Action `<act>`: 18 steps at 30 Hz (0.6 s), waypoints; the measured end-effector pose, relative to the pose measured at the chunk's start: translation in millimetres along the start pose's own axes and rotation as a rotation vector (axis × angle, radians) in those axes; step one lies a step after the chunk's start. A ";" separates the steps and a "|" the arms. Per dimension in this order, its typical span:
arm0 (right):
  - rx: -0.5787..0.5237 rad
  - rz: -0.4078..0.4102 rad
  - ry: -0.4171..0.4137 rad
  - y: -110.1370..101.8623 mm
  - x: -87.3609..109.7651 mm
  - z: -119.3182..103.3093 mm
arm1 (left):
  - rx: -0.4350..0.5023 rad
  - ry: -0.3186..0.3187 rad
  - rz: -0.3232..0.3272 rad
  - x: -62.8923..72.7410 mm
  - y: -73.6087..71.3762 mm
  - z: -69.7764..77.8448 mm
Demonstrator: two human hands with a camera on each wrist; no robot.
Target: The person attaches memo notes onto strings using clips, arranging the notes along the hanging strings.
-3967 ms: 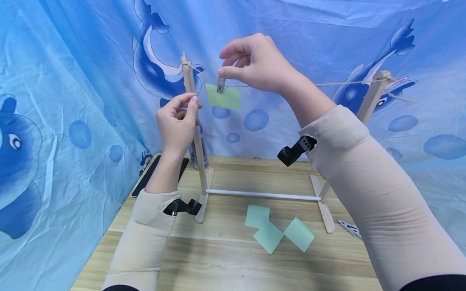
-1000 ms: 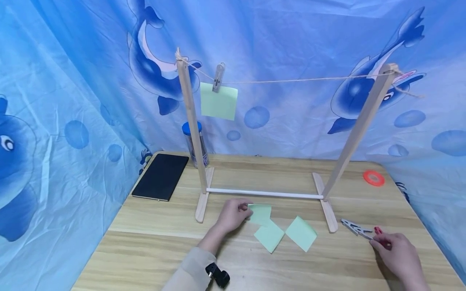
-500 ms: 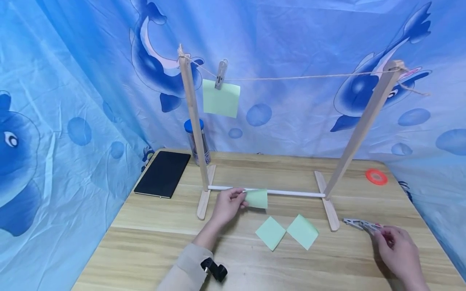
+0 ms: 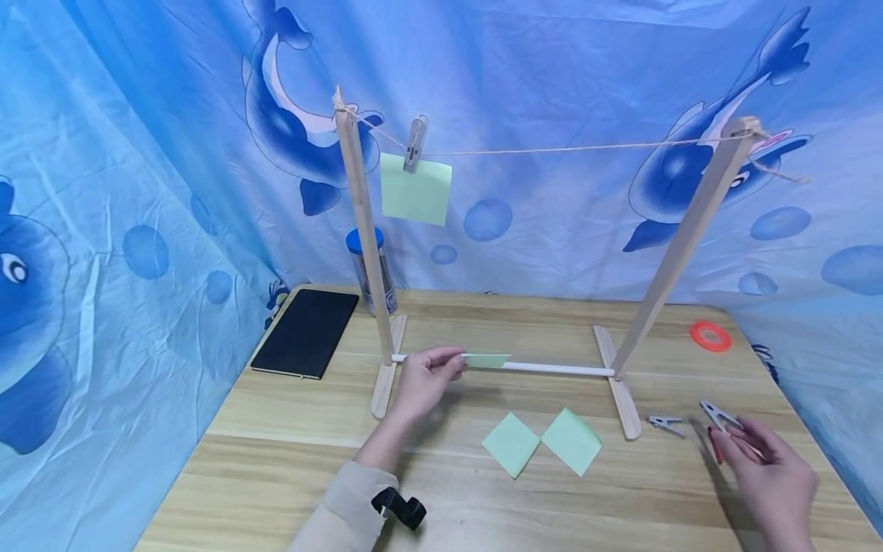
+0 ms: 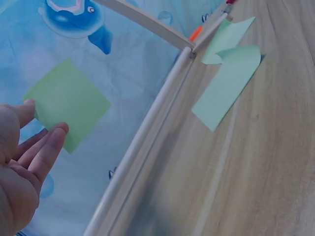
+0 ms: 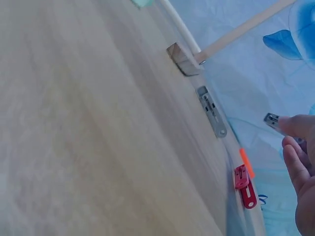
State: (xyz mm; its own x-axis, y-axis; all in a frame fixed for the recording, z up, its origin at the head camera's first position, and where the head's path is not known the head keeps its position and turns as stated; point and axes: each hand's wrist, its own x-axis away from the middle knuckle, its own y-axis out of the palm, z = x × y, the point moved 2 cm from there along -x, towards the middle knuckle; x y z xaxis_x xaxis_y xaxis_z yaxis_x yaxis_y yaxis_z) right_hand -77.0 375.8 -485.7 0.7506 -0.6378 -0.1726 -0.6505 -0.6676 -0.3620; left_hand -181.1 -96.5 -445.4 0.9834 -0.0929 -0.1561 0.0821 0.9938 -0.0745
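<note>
My left hand pinches a green sticky note by one edge, raised off the table near the white rod; the head view shows it almost edge-on. At the right, my right hand holds a grey clothespin between thumb and fingers, lifted above the tabletop. A second grey clothespin and a red clothespin lie on the table near that hand. Two more green sticky notes, a left one and a right one with a curled edge, lie flat in front.
A wooden frame with a left post, a right post and a white rod carries a string. From it hangs a clipped sticky note. Behind are a black notebook, a blue-lidded jar and orange tape.
Both hands came down from the string, where a note hangs clipped. The left hand then picked a sticky note up off the table; the right lifted a grey clothespin.
</note>
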 end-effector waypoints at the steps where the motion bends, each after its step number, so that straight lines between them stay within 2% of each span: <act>1: -0.022 0.006 0.040 -0.3 -0.6 -0.4 | 0.001 0.012 0.003 0.0 0.1 1.2; 4: -0.064 0.017 0.115 -1.1 -1.8 -3.2 | 0.013 0.033 0.015 0.3 0.6 5.5; 9: -0.100 0.013 0.108 -0.6 -2.9 -10.3 | 0.051 0.065 0.038 0.5 1.5 16.1; 15: -0.025 0.021 -0.064 1.8 2.6 -28.3 | 0.026 0.062 0.088 -1.4 0.0 30.1; 18: -0.042 0.008 -0.119 4.8 4.9 -39.1 | 0.059 0.070 0.089 -4.3 -0.4 36.9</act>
State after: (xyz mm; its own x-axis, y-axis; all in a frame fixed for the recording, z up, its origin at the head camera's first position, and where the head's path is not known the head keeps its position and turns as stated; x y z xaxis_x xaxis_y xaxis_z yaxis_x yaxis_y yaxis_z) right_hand -80.9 354.4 -452.5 0.7522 -0.5949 -0.2835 -0.6589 -0.6799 -0.3218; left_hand -179.4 -94.3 -408.4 0.9736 -0.0057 -0.2283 0.0059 1.0000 0.0002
